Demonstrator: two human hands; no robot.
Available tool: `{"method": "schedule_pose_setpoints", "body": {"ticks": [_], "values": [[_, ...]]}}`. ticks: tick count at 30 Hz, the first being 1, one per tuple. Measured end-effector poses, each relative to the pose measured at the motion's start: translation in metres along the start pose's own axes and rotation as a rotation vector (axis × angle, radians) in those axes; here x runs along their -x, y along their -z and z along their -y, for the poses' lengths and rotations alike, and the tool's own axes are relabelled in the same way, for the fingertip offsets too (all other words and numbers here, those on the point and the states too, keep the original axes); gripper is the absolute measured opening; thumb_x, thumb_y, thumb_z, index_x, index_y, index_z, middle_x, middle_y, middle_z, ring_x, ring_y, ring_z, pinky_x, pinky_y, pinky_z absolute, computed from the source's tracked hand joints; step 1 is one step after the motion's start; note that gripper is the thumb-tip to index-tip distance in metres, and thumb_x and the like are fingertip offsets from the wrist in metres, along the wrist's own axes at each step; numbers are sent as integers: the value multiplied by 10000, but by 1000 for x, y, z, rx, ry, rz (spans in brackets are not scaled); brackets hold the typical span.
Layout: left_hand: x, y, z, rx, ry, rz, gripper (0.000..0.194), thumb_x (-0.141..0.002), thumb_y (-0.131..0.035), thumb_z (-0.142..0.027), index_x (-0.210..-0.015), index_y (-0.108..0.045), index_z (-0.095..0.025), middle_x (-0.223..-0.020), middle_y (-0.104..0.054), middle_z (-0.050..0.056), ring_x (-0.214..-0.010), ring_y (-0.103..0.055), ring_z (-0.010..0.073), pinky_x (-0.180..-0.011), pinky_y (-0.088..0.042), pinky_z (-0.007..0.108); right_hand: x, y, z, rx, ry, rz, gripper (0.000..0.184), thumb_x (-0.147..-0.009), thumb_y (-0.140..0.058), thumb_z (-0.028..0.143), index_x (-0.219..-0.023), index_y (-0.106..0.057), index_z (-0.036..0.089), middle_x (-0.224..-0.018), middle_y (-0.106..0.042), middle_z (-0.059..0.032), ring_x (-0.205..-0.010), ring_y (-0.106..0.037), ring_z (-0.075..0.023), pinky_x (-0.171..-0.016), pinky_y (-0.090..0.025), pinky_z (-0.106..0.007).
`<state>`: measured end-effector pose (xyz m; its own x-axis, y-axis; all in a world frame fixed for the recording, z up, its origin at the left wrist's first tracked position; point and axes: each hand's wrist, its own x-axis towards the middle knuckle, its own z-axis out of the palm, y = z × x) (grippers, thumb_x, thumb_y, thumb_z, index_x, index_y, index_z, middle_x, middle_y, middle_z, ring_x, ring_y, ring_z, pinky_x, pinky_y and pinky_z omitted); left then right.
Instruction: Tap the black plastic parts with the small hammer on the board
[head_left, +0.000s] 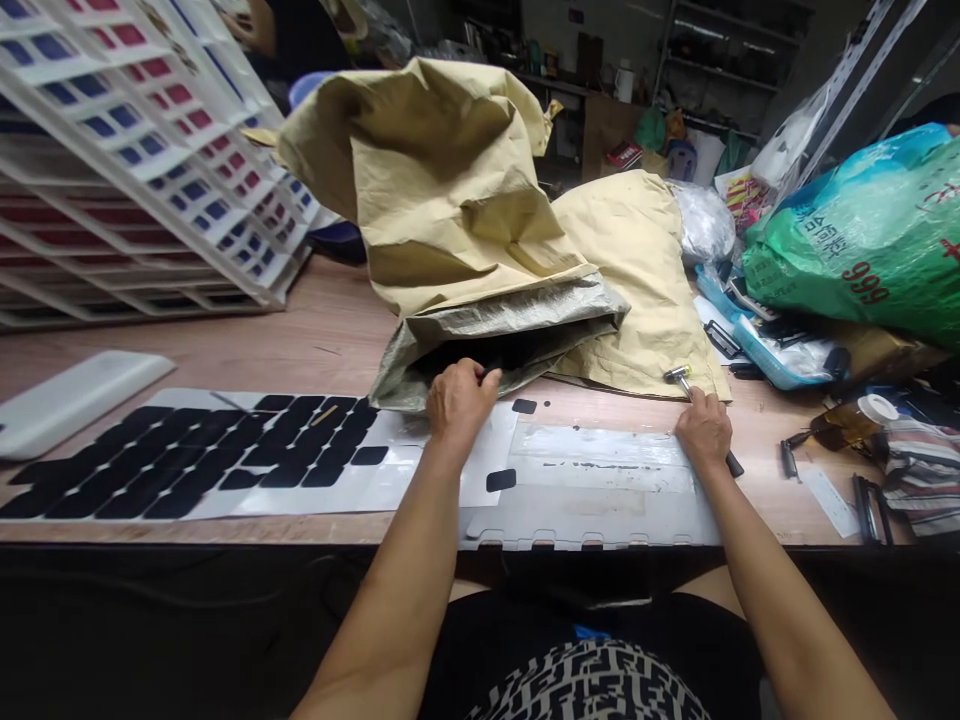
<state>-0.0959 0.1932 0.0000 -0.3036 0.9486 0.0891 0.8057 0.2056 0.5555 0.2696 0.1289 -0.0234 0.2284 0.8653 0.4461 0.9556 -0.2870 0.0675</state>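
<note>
My left hand [461,400] is at the open mouth of a tan paper sack [465,200] with a silvery woven lining. Its fingers are curled together; a dark bit shows by the thumb, but what they hold is not clear. My right hand [705,428] is wrapped round a small hammer [681,374], whose head points away from me and whose dark handle end sticks out below the palm. Between the hands lies a clear plastic-covered pale board [592,500]. Left of it, a white sheet [420,470] carries rows of black rounded pads [187,450].
A second tan sack [630,260] lies behind the hammer. White plastic crates [150,150] stand at left, near a white plastic piece [82,400]. At right are a green bag [862,230], blue trays [780,355] and an amber bottle [844,425]. A person is partly visible at the back.
</note>
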Motion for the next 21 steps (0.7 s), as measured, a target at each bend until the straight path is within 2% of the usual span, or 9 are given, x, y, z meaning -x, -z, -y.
{"method": "schedule_pose_setpoints", "body": {"ticks": [2,5,7,10,13,18,21], "values": [[26,-5,-16,157,-188,22,238,-896,-613,-388,-1004,-657,-180,-1002,-692,90,-951,-624,255,-820,-483,372,0,1,0,-2,-1,1,373,-904,-474,191,-1258,-591,206,-992,-567,-89,-904,-473,-225,-729,-331,-313],[64,-24,-49,397,-435,236,165,-858,-682,-340,-932,-644,-197,-953,-678,36,-859,-600,191,-763,-468,316,0,0,0,-2,-1,5,376,-908,-472,197,-1267,-585,209,-1003,-567,-88,-914,-475,-228,-738,-338,-314],[81,-41,-67,434,-525,358,149,-823,-728,-308,-870,-638,-200,-906,-671,20,-846,-578,187,-747,-447,310,0,0,0,-2,-4,7,378,-913,-471,205,-1274,-583,215,-1008,-568,-86,-920,-477,-229,-737,-340,-314],[92,-63,-76,379,-588,424,163,-787,-767,-284,-837,-636,-201,-859,-658,14,-867,-543,205,-755,-420,324,1,0,-1,-7,-6,13,387,-913,-471,208,-1283,-584,213,-1015,-573,-88,-924,-480,-230,-738,-342,-316],[91,-74,-71,358,-615,420,175,-771,-781,-282,-857,-653,-199,-873,-646,21,-892,-529,216,-786,-418,337,3,0,0,-17,-6,20,399,-913,-471,205,-1295,-587,209,-1024,-583,-94,-930,-487,-231,-752,-349,-318],[86,-78,-64,393,-652,427,294,-695,-841,-281,-930,-684,-199,-898,-641,24,-910,-537,218,-818,-432,340,-4,7,0,-101,-68,88,391,-939,-457,218,-1301,-603,215,-1048,-609,-104,-939,-520,-227,-774,-376,-314],[85,-78,-64,410,-632,441,234,-709,-831,-266,-889,-697,-202,-895,-646,21,-923,-544,216,-819,-434,334,-6,20,0,-287,-140,172,416,-924,-468,209,-1315,-608,239,-1093,-638,-90,-951,-555,-219,-778,-406,-306]]}}
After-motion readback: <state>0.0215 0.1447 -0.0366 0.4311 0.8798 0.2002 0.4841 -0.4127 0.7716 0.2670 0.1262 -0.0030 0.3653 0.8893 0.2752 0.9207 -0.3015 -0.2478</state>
